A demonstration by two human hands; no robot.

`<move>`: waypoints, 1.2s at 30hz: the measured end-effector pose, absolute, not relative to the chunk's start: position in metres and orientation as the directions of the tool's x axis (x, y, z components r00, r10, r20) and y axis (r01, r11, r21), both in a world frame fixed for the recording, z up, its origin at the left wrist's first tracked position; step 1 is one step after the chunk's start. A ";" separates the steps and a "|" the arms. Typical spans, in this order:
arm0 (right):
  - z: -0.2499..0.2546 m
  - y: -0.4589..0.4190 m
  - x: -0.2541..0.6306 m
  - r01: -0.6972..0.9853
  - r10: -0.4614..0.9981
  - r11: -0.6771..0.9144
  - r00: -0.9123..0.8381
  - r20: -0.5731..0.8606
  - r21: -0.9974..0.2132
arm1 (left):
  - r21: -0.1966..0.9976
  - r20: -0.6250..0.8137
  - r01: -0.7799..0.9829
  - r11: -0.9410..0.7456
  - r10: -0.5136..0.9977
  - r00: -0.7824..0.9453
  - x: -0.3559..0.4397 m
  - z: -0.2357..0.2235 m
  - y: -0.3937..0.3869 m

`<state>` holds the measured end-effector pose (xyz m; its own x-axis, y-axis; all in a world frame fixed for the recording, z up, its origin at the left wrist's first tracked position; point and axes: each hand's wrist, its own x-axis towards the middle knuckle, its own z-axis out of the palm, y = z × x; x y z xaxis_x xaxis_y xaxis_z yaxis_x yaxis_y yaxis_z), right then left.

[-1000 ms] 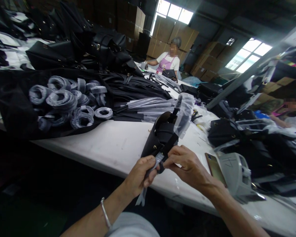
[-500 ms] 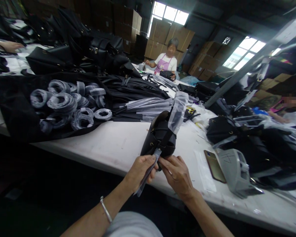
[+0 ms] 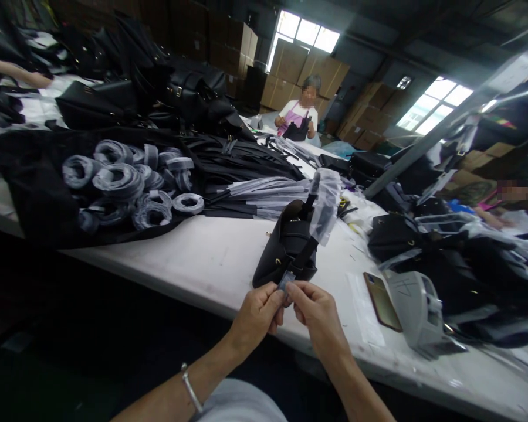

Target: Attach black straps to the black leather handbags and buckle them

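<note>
A small black handbag (image 3: 286, 246) stands on the white table near its front edge, its top tilted toward the right. Its strap (image 3: 305, 253) rises in an arch, with clear plastic wrap (image 3: 327, 205) around the upper part. At the strap's lower end, a plastic-covered piece (image 3: 287, 280) is pinched from both sides. My left hand (image 3: 261, 310) is closed on it, thumb on top. My right hand (image 3: 312, 302) grips the same end between thumb and fingers. The part of the strap below my fingers is hidden.
Coiled wrapped straps (image 3: 118, 179) lie on black cloth at the left. Loose straps (image 3: 264, 196) spread behind the bag. A grey tape dispenser (image 3: 416, 310) and a phone (image 3: 382, 302) lie at the right. A person (image 3: 298, 117) works across the table.
My right hand has come up onto the strap end beside my left thumb. The strip that hung below my left hand is no longer visible. The view has shifted slightly.
</note>
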<state>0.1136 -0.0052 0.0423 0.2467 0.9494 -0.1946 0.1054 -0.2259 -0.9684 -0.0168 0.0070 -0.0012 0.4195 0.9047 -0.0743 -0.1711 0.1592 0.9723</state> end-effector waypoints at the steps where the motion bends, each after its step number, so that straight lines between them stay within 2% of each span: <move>1: 0.040 -0.005 0.113 0.026 0.944 -0.244 0.237 -0.231 -0.969 | 0.976 -0.073 -0.156 0.150 0.907 0.414 -0.017 0.000 0.007; 5: 0.040 -0.005 0.109 -0.233 0.932 -0.309 0.119 -0.343 -0.922 | 0.985 -0.080 -0.113 0.132 0.921 0.382 -0.016 0.001 0.009; 10: 0.042 0.001 0.110 -0.312 0.898 -0.411 0.026 -0.440 -0.857 | 0.999 -0.031 -0.013 0.039 0.935 0.354 -0.016 -0.010 0.011; 13: 0.039 0.008 0.114 -0.352 0.879 -0.442 0.011 -0.476 -0.825 | 0.999 0.014 0.025 -0.028 0.903 0.429 -0.018 -0.025 0.004; 16: 0.035 0.012 0.116 -0.436 0.874 -0.429 0.023 -0.486 -0.791 | 0.997 -0.043 -0.027 0.071 0.818 0.573 -0.020 -0.043 -0.011; 19: 0.031 0.012 0.115 -0.461 0.872 -0.438 -0.007 -0.490 -0.772 | 0.975 -0.131 -0.056 0.215 0.758 0.639 -0.021 -0.059 -0.023; 22: 0.029 0.010 0.114 -0.340 0.882 -0.462 -0.077 -0.466 -0.819 | 0.961 -0.188 -0.037 0.274 0.745 0.640 -0.020 -0.069 -0.026; 25: 0.028 0.010 0.115 -0.204 0.907 -0.419 -0.047 -0.418 -0.885 | 0.958 -0.218 -0.004 0.288 0.734 0.643 -0.017 -0.074 -0.026; 27: 0.027 0.012 0.116 -0.190 0.920 -0.388 -0.021 -0.391 -0.902 | 0.959 -0.220 0.019 0.282 0.703 0.676 -0.017 -0.077 -0.027; 30: 0.023 0.016 0.120 -0.169 0.919 -0.394 -0.075 -0.387 -0.904 | 0.961 -0.217 0.044 0.272 0.648 0.730 -0.017 -0.084 -0.030; 33: 0.014 0.015 0.124 0.036 0.926 -0.364 -0.099 -0.366 -0.931 | 0.955 -0.248 0.076 0.287 0.633 0.733 -0.018 -0.092 -0.032; 36: 0.000 0.007 0.130 0.257 0.932 -0.312 -0.102 -0.347 -0.914 | 0.951 -0.281 0.100 0.292 0.683 0.674 -0.020 -0.099 -0.031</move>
